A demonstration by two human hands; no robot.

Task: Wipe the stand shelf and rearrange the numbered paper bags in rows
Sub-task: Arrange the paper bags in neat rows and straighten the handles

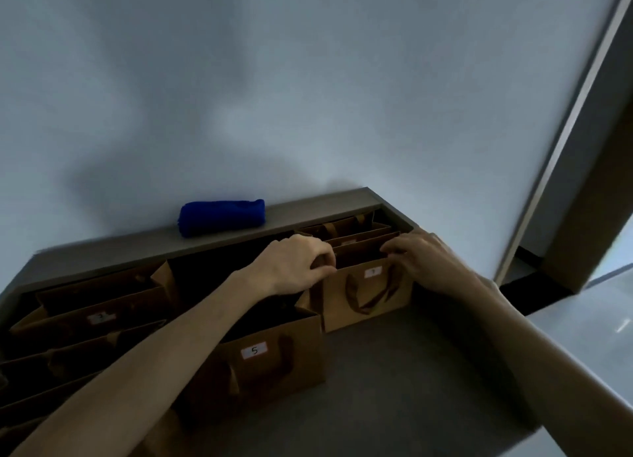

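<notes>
Brown paper bags with white number labels stand on a grey stand shelf. My left hand pinches the top left edge of a bag in the right column. My right hand grips that bag's top right edge. Its label is blurred. In front and to its left stands the bag marked 5, partly under my left forearm. More bags stand in the left column, one labelled with what looks like 3. Behind the held bag, further bags line up toward the wall.
A rolled blue cloth lies on the raised back ledge against the pale wall. Bare grey shelf surface shows at the front right. A dark door frame rises at the right, with light floor beyond the shelf's right edge.
</notes>
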